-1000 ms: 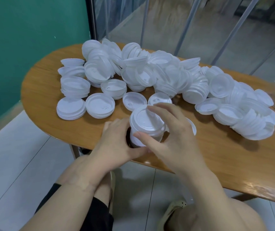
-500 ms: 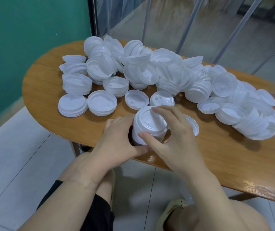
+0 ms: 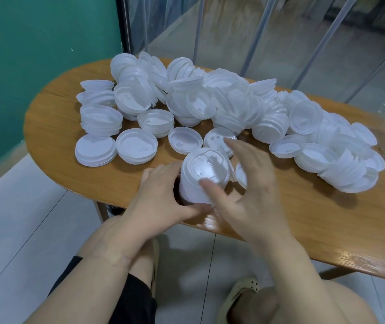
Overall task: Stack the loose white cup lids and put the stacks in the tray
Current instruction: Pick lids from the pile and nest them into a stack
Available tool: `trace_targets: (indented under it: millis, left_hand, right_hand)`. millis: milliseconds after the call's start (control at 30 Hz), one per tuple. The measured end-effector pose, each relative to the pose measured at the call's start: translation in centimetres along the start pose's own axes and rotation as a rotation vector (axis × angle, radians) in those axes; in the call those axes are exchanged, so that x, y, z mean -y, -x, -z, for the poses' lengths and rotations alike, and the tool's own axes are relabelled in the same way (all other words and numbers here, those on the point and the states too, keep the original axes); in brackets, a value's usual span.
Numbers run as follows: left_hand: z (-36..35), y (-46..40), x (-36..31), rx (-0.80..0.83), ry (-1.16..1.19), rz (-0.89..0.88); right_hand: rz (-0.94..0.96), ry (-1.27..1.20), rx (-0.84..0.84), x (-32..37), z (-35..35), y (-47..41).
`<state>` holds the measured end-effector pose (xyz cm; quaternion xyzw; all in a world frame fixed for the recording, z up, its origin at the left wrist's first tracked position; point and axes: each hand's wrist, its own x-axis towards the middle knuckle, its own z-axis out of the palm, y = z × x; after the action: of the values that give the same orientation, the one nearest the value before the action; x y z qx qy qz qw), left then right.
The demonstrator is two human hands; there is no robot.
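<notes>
Mid-stacking: my left hand (image 3: 161, 197) grips the stack (image 3: 201, 178) at centre frame; right hand (image 3: 245, 181) spread (blurred) above, next lid needed.

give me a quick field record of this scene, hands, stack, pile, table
left hand: grips the side of the lid stack
right hand: blurred over the stack, thumb on its near side; grip unclear
lid stack: upright near the table's front edge
loose lids: heaped across the far half, some in short stacks at the left
table: wooden, rounded end
tray: not in view
</notes>
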<state>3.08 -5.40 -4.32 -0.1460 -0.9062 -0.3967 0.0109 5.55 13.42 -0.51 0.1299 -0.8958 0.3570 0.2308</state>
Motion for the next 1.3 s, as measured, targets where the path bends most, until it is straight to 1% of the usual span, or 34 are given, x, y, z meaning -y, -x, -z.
trace_targets:
  millis: [67,100,233,367,433,500,600,700,800,867,933,1033,1133,1200,1300]
  left_hand:
    - [-0.1,0.0,0.1,-0.009,-0.007,0.005]
    - [-0.1,0.0,0.2,-0.017,-0.003,0.004]
    - [-0.1,0.0,0.3,-0.024,0.011,0.01]
    - [-0.1,0.1,0.3,-0.024,0.018,0.009]
    - [0.0,0.0,0.3,-0.019,0.024,0.008]
    - [0.0,0.0,0.3,-0.017,0.023,0.001]
    - [0.0,0.0,0.3,-0.014,0.028,0.003]
    - [0.0,0.0,0.3,-0.015,0.032,0.005]
    - [0.1,0.0,0.2,-0.011,0.038,0.003]
    - [0.1,0.1,0.2,-0.018,0.044,0.002]
    - [0.0,0.1,0.2,-0.019,0.05,0.01]
    - [0.0,0.1,0.2,-0.017,0.054,0.005]
    - [0.0,0.1,0.1,-0.011,0.057,-0.001]
    - [0.0,0.1,0.2,-0.014,0.064,0.002]
    - [0.0,0.0,0.4,-0.021,0.066,0.018]
  right_hand:
    - [-0.075,0.029,-0.035,-1.4,1.6,-0.4]
    - [-0.123,0.038,-0.022,-2.4,2.4,-0.6]
    - [-0.233,0.048,0.157,-5.8,4.0,-0.6]
    - [-0.238,0.199,0.303,-7.2,3.7,-0.3]
    - [-0.272,0.213,0.342,-7.4,3.6,0.0]
    - [-0.28,0.2,0.314,-7.6,3.3,0.2]
    - [-0.279,0.185,0.225,-7.5,2.9,0.4]
    - [-0.369,0.021,0.098,-7.2,3.4,0.3]
    - [-0.412,-0.096,-0.051,-7.7,4.1,0.1]
    - [-0.479,-0.152,-0.135,-8.1,4.4,0.2]
    - [-0.612,-0.203,-0.187,-8.2,4.5,0.3]
    - [-0.803,-0.255,-0.22,-8.5,4.7,0.2]
    - [-0.891,-0.269,-0.2,-9.0,4.9,0.1]
    - [-0.882,-0.228,-0.18,-9.0,5.1,0.3]
    - [-0.78,-0.01,-0.132,-9.1,5.2,0.7]
